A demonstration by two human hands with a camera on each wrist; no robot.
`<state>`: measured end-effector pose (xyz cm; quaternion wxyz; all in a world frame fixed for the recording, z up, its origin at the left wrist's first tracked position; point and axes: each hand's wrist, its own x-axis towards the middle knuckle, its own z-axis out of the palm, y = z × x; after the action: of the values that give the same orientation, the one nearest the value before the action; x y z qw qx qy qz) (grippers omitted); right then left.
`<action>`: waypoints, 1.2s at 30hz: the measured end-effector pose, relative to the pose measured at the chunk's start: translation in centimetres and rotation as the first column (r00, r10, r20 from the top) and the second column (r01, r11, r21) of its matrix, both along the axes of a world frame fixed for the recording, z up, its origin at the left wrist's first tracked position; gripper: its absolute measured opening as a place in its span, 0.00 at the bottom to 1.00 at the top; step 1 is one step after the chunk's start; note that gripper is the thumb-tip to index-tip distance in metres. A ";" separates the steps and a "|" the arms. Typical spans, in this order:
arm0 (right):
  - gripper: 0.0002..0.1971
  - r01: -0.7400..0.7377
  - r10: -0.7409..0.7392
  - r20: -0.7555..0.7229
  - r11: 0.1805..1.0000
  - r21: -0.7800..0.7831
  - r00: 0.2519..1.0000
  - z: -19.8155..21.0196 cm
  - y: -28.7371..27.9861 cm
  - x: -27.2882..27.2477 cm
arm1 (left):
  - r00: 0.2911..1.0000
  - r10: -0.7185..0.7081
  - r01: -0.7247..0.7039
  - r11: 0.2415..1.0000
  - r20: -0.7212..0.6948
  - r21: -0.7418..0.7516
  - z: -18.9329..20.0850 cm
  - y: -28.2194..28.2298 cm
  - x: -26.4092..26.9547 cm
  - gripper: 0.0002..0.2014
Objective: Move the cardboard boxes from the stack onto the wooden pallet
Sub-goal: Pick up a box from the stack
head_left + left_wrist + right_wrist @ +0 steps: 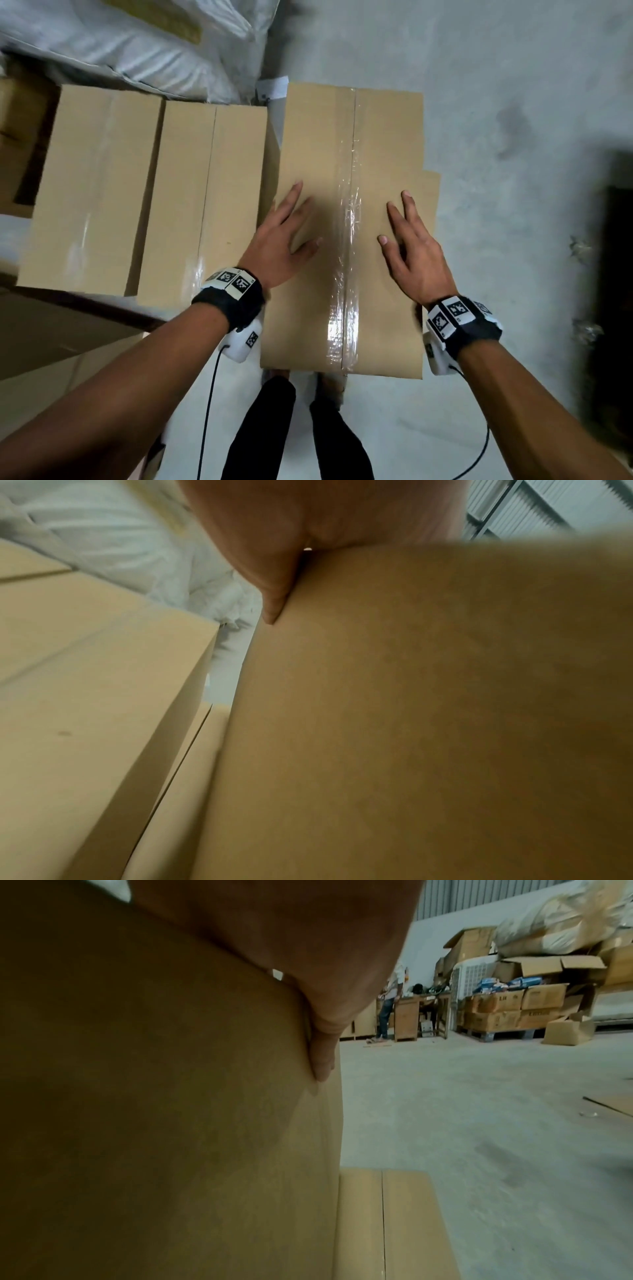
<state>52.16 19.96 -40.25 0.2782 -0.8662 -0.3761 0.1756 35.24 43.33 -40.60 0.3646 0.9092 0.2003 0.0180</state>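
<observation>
A tall cardboard box [346,144] with clear tape along its top seam stands right in front of me. My left hand [289,228] lies flat on its top by the left edge, fingers straight and spread. Over by the right edge, my right hand [409,240] lies the same way. In the left wrist view one finger [274,599] runs down the box's left side [411,723]. The right wrist view has a finger [323,1056] pressed against the right side [154,1110]. A lower box [432,202] juts out under it on the right. No wooden pallet is in view near me.
Two more taped boxes [92,192] [205,205] stand side by side to the left, close against mine. White sacks [137,41] lie behind them. Grey concrete floor [513,102] spreads to the right, with a dark object [613,281] at the edge. Far off, a person [387,1007] stands by stacked cartons [507,1012].
</observation>
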 end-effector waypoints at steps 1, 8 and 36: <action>0.29 -0.008 0.008 0.014 1.000 0.014 1.000 2.0 -0.6 -0.2 | 1.000 0.003 -0.003 1.000 0.000 0.011 2.0 -0.5 -0.3 0.37; 0.29 -0.057 0.053 0.058 0.996 0.069 0.997 16.2 -4.1 -3.0 | 0.998 0.060 -0.060 0.998 0.009 -0.009 17.1 -4.9 -4.8 0.38; 0.30 -0.692 0.640 0.263 0.662 0.287 0.722 44.4 8.4 -38.4 | 0.682 0.675 -0.729 0.659 0.281 0.184 44.9 -10.8 -50.7 0.37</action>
<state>13.75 28.37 4.11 0.3235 -0.6099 -0.7115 0.1310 -15.50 32.58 4.27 0.2130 0.7962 0.4969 0.2718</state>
